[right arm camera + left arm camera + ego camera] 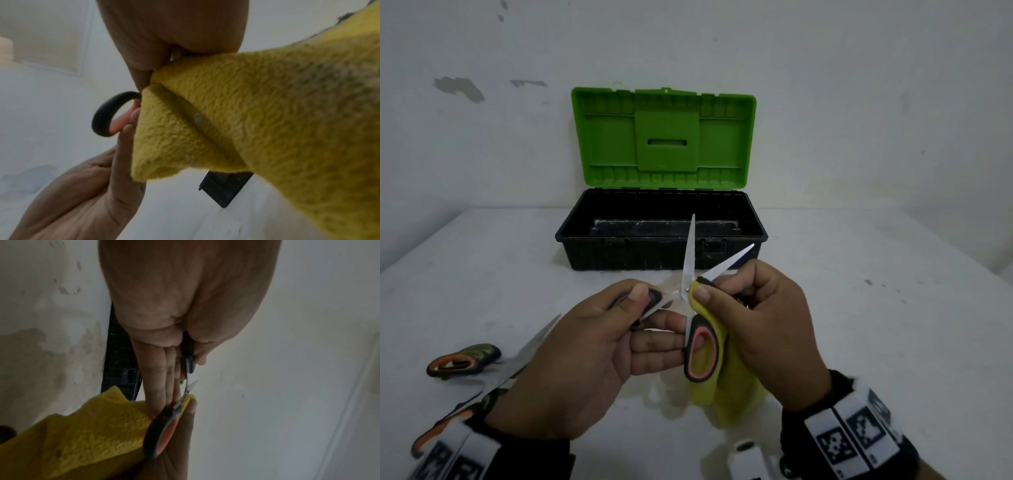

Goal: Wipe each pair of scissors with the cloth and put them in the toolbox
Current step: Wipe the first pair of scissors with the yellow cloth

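Bare room: stained white wall [482, 137], white table [859, 308], toolbox [661, 236].

**Bare hands, black wrist cuffs with coded white tags**

Both hands are bare, with no gloves or rings and short, plain fingernails. The left hand [571, 359] wears a black fabric wrist cuff [530, 455] at the near left, carrying white rectangular tags [453, 457] printed with black square-pixel code markers. The right hand [767, 329] wears a matching black fuzzy-edged cuff [796, 435] at the near right, wrapped by a band of white tags [851, 435], each with a black pixelated marker and small print beneath.
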Action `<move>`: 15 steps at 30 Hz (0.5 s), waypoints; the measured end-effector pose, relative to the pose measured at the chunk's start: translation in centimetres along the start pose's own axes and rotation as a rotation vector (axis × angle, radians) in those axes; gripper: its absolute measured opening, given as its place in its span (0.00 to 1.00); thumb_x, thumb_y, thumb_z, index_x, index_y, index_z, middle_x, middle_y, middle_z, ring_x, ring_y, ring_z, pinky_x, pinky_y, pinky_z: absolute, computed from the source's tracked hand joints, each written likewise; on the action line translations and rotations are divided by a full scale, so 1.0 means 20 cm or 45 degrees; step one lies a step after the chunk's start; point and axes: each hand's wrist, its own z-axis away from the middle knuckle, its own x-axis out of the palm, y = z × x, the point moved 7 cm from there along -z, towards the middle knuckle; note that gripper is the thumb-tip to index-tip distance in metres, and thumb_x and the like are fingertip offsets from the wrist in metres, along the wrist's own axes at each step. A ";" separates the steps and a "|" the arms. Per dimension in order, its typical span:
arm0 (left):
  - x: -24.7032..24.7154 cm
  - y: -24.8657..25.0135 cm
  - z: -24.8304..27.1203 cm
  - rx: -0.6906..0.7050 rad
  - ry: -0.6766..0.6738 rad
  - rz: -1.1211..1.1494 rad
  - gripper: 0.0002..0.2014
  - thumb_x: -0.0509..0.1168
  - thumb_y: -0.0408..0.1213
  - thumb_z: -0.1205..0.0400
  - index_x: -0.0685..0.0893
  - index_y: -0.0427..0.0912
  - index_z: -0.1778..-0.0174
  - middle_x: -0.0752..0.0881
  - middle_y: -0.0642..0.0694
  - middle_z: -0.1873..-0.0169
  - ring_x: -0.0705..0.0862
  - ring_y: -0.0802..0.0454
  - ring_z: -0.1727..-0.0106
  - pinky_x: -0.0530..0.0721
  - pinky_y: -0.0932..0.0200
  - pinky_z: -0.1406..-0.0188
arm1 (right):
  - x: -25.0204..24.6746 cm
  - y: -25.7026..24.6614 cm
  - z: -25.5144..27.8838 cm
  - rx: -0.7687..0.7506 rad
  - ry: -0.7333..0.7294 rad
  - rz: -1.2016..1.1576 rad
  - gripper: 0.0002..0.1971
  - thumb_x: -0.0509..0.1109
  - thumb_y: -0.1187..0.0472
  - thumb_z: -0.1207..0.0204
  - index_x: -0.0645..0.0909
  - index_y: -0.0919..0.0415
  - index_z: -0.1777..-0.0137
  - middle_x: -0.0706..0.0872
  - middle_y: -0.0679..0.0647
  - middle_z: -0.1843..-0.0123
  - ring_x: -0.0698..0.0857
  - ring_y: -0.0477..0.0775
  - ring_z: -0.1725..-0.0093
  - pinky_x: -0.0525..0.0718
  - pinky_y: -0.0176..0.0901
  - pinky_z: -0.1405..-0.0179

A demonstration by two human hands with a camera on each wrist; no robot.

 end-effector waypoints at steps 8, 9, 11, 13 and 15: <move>0.00 0.00 0.01 -0.007 -0.020 0.003 0.16 0.60 0.41 0.24 0.80 0.30 0.52 0.88 0.28 0.63 0.90 0.38 0.68 0.89 0.50 0.71 | -0.03 0.01 -0.01 0.074 0.108 -0.052 0.10 0.83 0.61 0.31 0.83 0.58 0.65 0.92 0.54 0.65 0.90 0.51 0.65 0.88 0.40 0.64; 0.00 0.00 0.01 -0.007 -0.023 0.005 0.16 0.59 0.41 0.24 0.80 0.30 0.53 0.88 0.29 0.63 0.90 0.38 0.69 0.89 0.50 0.71 | -0.01 0.01 0.00 0.077 0.072 -0.053 0.10 0.83 0.60 0.33 0.83 0.57 0.65 0.92 0.53 0.65 0.89 0.50 0.66 0.87 0.39 0.64; 0.01 0.01 0.01 -0.003 -0.029 0.006 0.16 0.59 0.42 0.24 0.80 0.30 0.53 0.88 0.29 0.63 0.90 0.38 0.69 0.89 0.50 0.71 | -0.01 0.00 0.00 0.074 0.094 -0.059 0.10 0.83 0.57 0.35 0.84 0.59 0.65 0.92 0.53 0.64 0.90 0.51 0.65 0.88 0.39 0.64; 0.01 0.01 0.01 0.005 -0.029 0.004 0.16 0.59 0.42 0.23 0.79 0.30 0.51 0.88 0.28 0.62 0.90 0.38 0.68 0.90 0.50 0.70 | -0.06 0.01 -0.03 0.078 0.191 -0.082 0.11 0.83 0.57 0.33 0.84 0.61 0.64 0.93 0.54 0.64 0.91 0.52 0.63 0.89 0.41 0.62; 0.01 0.01 0.00 0.012 -0.023 0.001 0.17 0.59 0.41 0.23 0.79 0.29 0.51 0.89 0.28 0.62 0.91 0.38 0.68 0.89 0.50 0.71 | -0.08 0.02 -0.04 0.085 0.228 -0.084 0.11 0.83 0.58 0.32 0.84 0.61 0.64 0.93 0.54 0.64 0.91 0.51 0.63 0.89 0.43 0.61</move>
